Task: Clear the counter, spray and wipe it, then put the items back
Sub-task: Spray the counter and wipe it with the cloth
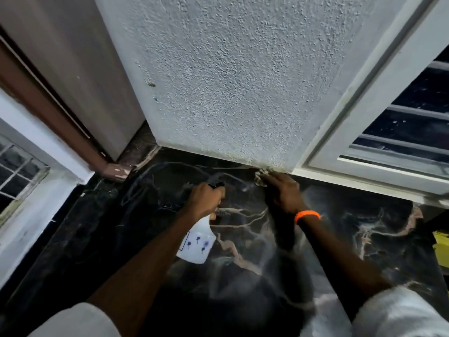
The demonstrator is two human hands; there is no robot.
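The black marble counter with pale veins fills the lower half of the head view. My left hand grips the black trigger head of a white spray bottle, held just above the counter's middle with the nozzle toward the wall. My right hand, with an orange wristband, presses a crumpled pale cloth onto the counter at the foot of the wall. Most of the cloth is hidden under my fingers.
A rough white wall rises at the counter's back. A white window frame stands to the right, a brown frame and another window to the left. Something yellow shows at the right edge.
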